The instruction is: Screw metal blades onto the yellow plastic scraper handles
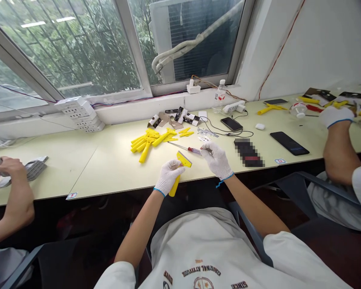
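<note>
In my gloved left hand [169, 176] is a yellow scraper [175, 187], its wide head tilted up and its handle hanging below my fingers. My gloved right hand [217, 161] is raised to the right of it, thumb and fingertips pinched together; whatever is between them is too small to make out. Just left of those fingertips, a screwdriver [194, 151] with a red and clear handle lies on the table. Behind it are a pile of yellow scraper handles [146, 142], several flat yellow pieces [186, 132] and a scatter of small metal plates [205, 135].
Cardboard and black packaging [180, 115] lies behind the yellow parts. To the right are a cabled phone [231, 123], a pixelated dark object [248, 153], another phone [289, 143] and an earbud case [260, 126]. Co-workers' hands [337, 116] work at both sides.
</note>
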Tool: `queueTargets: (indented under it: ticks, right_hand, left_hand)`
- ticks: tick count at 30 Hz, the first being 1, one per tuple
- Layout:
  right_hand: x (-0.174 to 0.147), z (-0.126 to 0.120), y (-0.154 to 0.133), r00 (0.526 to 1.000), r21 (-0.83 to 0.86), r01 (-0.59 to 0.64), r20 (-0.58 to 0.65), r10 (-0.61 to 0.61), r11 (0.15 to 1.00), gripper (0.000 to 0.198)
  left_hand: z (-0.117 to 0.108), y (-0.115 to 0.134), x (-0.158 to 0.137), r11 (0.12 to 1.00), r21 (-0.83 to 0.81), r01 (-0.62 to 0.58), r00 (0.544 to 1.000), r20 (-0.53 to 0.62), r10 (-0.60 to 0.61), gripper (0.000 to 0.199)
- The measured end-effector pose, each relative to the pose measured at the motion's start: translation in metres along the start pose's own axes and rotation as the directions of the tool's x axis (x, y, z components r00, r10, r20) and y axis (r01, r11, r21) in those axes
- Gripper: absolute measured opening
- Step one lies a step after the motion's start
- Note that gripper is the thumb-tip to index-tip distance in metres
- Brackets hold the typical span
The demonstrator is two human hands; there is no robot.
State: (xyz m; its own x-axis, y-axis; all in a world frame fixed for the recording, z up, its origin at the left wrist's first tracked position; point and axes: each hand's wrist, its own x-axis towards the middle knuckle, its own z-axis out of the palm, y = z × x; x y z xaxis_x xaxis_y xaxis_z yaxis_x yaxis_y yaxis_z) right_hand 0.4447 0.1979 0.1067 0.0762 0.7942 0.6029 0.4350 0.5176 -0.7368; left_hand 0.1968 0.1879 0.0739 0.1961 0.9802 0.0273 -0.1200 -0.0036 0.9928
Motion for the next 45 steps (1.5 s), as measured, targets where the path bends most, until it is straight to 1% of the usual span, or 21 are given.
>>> queueTargets:
  ticks: [2, 4, 7, 8, 10, 12, 13, 14, 16, 18, 21, 23, 26, 28, 30, 32, 34, 38, 41, 43, 45]
  right_hand:
    - [0.002, -0.003, 0.001, 0.999, 0.05, -0.05, -0.002, 0.05, 0.998, 0.016]
    - [0.001, 0.001, 0.004, 0.997, 0.1, -0.083, 0.011, 0.082, 0.991, 0.016]
    - [-0.004, 0.015, 0.01, 0.995, 0.13, -0.082, 0.062, 0.075, 0.988, 0.011]
    - [-0.007, 0.021, 0.012, 0.996, 0.113, -0.05, 0.079, 0.041, 0.992, 0.008]
    - [-0.014, 0.034, 0.017, 0.992, 0.035, 0.076, 0.097, -0.079, 0.996, 0.01]
    - [-0.021, 0.045, 0.022, 0.964, -0.062, 0.246, 0.123, -0.237, 0.967, 0.015]
    - [-0.023, 0.048, 0.024, 0.946, -0.104, 0.309, 0.14, -0.294, 0.945, 0.017]
    - [-0.026, 0.051, 0.025, 0.931, -0.136, 0.351, 0.152, -0.331, 0.926, 0.018]
    - [-0.029, 0.054, 0.027, 0.925, -0.173, 0.369, 0.163, -0.343, 0.913, 0.017]
    - [-0.03, 0.055, 0.027, 0.936, -0.185, 0.343, 0.153, -0.318, 0.921, 0.016]
    - [-0.03, 0.054, 0.025, 0.961, -0.182, 0.272, 0.099, -0.258, 0.945, 0.017]
    - [-0.029, 0.053, 0.025, 0.981, -0.16, 0.194, 0.045, -0.19, 0.968, 0.017]
    - [-0.027, 0.05, 0.027, 0.999, -0.083, 0.032, -0.016, -0.033, 0.996, 0.014]
    - [-0.025, 0.049, 0.031, 0.996, -0.004, -0.084, -0.038, 0.084, 0.996, 0.014]
    - [-0.023, 0.049, 0.035, 0.981, 0.078, -0.185, -0.037, 0.189, 0.98, 0.017]
    - [-0.021, 0.049, 0.04, 0.964, 0.14, -0.259, -0.025, 0.265, 0.956, 0.019]
    - [-0.02, 0.048, 0.043, 0.95, 0.157, -0.304, -0.02, 0.311, 0.94, 0.02]
    - [-0.02, 0.048, 0.045, 0.94, 0.136, -0.331, -0.038, 0.339, 0.934, 0.022]
    - [-0.021, 0.049, 0.044, 0.95, 0.157, -0.303, -0.024, 0.311, 0.94, 0.022]
    - [-0.022, 0.051, 0.043, 0.968, 0.145, -0.25, 0.021, 0.25, 0.957, 0.021]
    - [-0.024, 0.053, 0.041, 0.988, 0.079, -0.147, 0.064, 0.142, 0.986, 0.018]
  left_hand:
    - [0.001, -0.002, 0.002, 0.999, 0.036, 0.013, 0.999, -0.046, -0.012, 0.026]
    - [0.001, -0.005, 0.004, 0.995, 0.091, 0.036, 0.996, -0.084, -0.029, 0.024]
    - [0.001, -0.008, 0.006, 0.985, 0.17, 0.008, 0.996, -0.092, 0.008, 0.021]
    - [0.001, -0.009, 0.006, 0.981, 0.196, -0.016, 0.996, -0.081, 0.032, 0.02]
    - [0.003, -0.01, 0.005, 0.966, 0.249, -0.065, 0.995, -0.057, 0.082, 0.018]
    - [0.004, -0.011, 0.004, 0.948, 0.302, -0.099, 0.992, -0.042, 0.116, 0.02]
    - [0.004, -0.011, 0.004, 0.94, 0.324, -0.108, 0.991, -0.034, 0.126, 0.022]
    - [0.005, -0.011, 0.003, 0.934, 0.338, -0.115, 0.991, -0.027, 0.132, 0.023]
    - [0.005, -0.011, 0.002, 0.932, 0.341, -0.125, 0.99, -0.016, 0.139, 0.025]
    - [0.005, -0.01, 0.001, 0.937, 0.326, -0.125, 0.99, -0.014, 0.137, 0.026]
    - [0.005, -0.008, 0.001, 0.956, 0.282, -0.081, 0.995, -0.035, 0.095, 0.032]
    - [0.005, -0.007, 0.002, 0.972, 0.23, -0.05, 0.996, -0.059, 0.066, 0.038]
    - [0.003, -0.008, 0.004, 0.987, 0.155, -0.028, 0.994, -0.1, 0.044, 0.051]
    - [0.002, -0.008, 0.004, 0.993, 0.114, -0.015, 0.992, -0.12, 0.029, 0.059]
    - [0.002, -0.009, 0.004, 0.997, 0.082, -0.014, 0.99, -0.137, 0.025, 0.065]
    - [0.003, -0.01, 0.003, 0.997, 0.078, -0.027, 0.987, -0.154, 0.038, 0.07]
    - [0.005, -0.009, 0.001, 0.994, 0.105, -0.031, 0.983, -0.174, 0.049, 0.08]
    - [0.008, -0.006, -0.002, 0.99, 0.139, -0.025, 0.984, -0.169, 0.049, 0.098]
    - [0.007, -0.005, -0.002, 0.989, 0.144, -0.028, 0.989, -0.14, 0.048, 0.099]
    - [0.005, -0.006, -0.001, 0.989, 0.147, -0.029, 0.991, -0.124, 0.048, 0.098]
    - [0.004, -0.008, 0.0, 0.988, 0.15, -0.037, 0.993, -0.103, 0.053, 0.097]
